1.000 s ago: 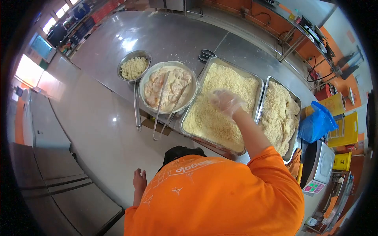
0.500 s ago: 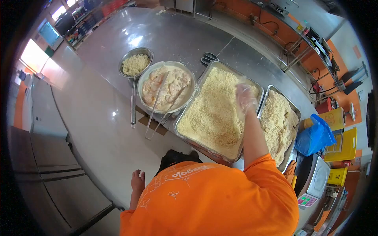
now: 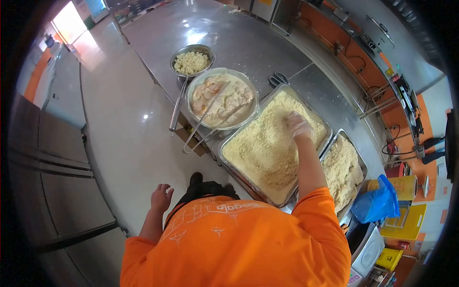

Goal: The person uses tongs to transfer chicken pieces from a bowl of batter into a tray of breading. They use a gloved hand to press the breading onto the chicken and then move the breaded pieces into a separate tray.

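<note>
Cannot tell the grip of right hand [image 3: 300, 126] at the crumbs [image 3: 258, 148]; left hand [image 3: 161, 198] released. Probably light, loose, dry to handle; better to scoop from beneath.

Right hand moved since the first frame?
Yes, rightward: the gloved right hand has gone from near mid-tray toward the right rim of the crumb tray.

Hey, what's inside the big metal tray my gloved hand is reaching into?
Pale yellow crumbs fill the rectangular metal tray, reached by your right hand in its clear glove. The tray's floor and anything buried are hidden.
</note>
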A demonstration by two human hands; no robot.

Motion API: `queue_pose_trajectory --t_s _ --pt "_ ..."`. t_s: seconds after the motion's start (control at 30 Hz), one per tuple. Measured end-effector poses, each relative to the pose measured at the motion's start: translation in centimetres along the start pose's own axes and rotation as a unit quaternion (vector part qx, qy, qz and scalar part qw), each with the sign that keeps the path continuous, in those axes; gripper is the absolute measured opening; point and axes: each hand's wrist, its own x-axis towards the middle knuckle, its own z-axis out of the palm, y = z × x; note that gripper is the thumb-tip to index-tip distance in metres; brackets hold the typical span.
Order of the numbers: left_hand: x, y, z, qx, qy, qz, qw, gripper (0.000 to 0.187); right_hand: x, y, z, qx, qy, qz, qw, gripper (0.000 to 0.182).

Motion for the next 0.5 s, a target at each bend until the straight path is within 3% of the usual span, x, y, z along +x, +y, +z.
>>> queue_pose_trajectory --t_s 0.07,0.13,0.2,0.3,0.33,0.37,0.4,0.47,0.5 --pt "0.2 0.2 0.0 -0.016 -0.011 -0.002 1.000 0.025 -1.0 0.9 -0.4 -0.021 -0.052 0.049 0.997 0.017" --pt "0.3 -0.7 0.1 -0.005 -0.026 -0.010 1.000 0.026 -1.1 1.9 -7.2 0.040 -0.168 0.174 0.970 0.014" --pt "0.5 -2.9 0.5 0.014 -0.035 -0.020 0.999 0.027 -1.9 1.1 -7.6 0.159 0.030 0.249 0.955 0.015" --pt "1.4 -6.0 0.4 0.049 -0.071 -0.061 0.994 0.030 -4.6 -1.8 -7.7 0.311 0.324 0.336 0.828 0.022" --pt "2.0 -6.6 -0.4 0.056 -0.078 -0.066 0.993 0.030 -5.1 -2.6 -7.8 0.349 0.417 0.356 0.760 0.024" --pt "2.7 -7.2 -1.1 0.061 -0.083 -0.071 0.992 0.030 -5.1 -2.9 -7.5 0.584 0.395 0.342 0.621 0.028" --pt "3.5 -8.0 -1.6 0.066 -0.089 -0.078 0.991 0.029 -5.1 -3.3 -7.1 0.751 0.382 0.348 0.410 0.032" --pt "5.4 -9.8 -2.6 0.061 -0.055 -0.048 0.995 0.029 -5.4 -3.4 -6.4 0.886 0.327 0.326 0.038 0.040" --pt "6.5 -10.6 -3.0 0.050 -0.039 -0.035 0.997 0.029 -5.1 -3.3 -7.7 0.874 0.337 0.349 0.004 0.036"
